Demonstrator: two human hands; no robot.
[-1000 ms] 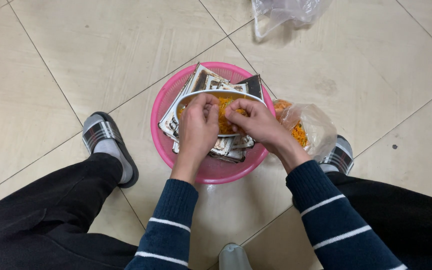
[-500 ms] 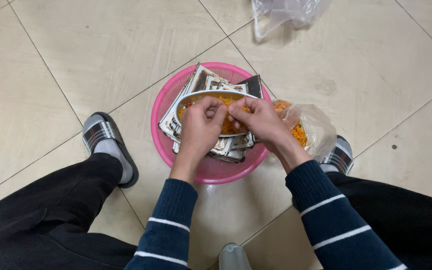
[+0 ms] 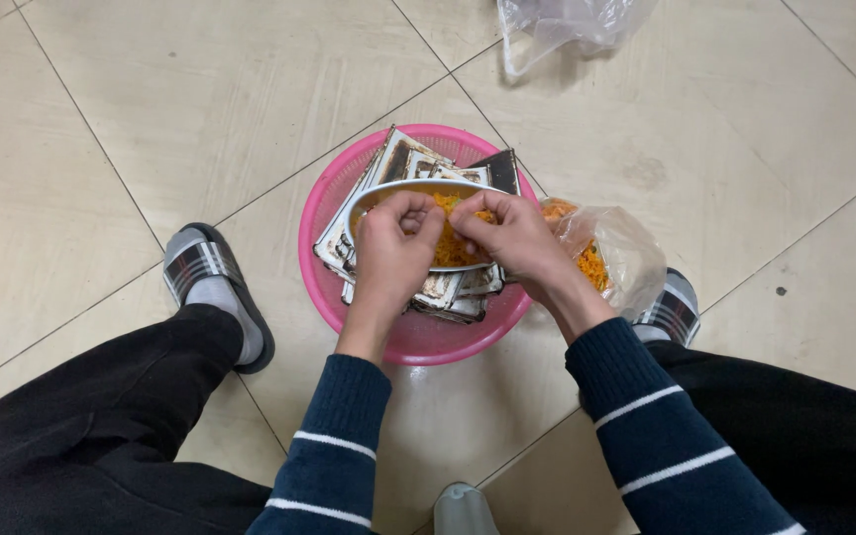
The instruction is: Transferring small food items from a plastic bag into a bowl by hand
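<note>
**Orange shreds being worked over a white bowl**

Head view: a white bowl (image 3: 418, 226) is being held over a pink basket (image 3: 410, 332) that is sitting on the tiled floor (image 3: 200, 119). The bowl is resting on a stack of flat dark-edged trays (image 3: 400, 163) inside the basket. Orange shreds (image 3: 451, 248) are lying in the bowl. The left hand (image 3: 393, 253) is being curled over the near rim, its fingers (image 3: 410, 210) closed in a narrow pinch; whether shreds are caught in them cannot be told. The right hand (image 3: 512, 238) is being kept just beside it, fingers pinched narrow over the shreds. A clear bag (image 3: 616, 258) with more orange shreds is lying to the right, touching the basket. Another clear bag (image 3: 567, 25) is lying well apart at the top edge.

The work is judged best done with both hands kept low over the bowl, so that loose pieces are caught inside it, and with the bowl kept level on the trays.
</note>
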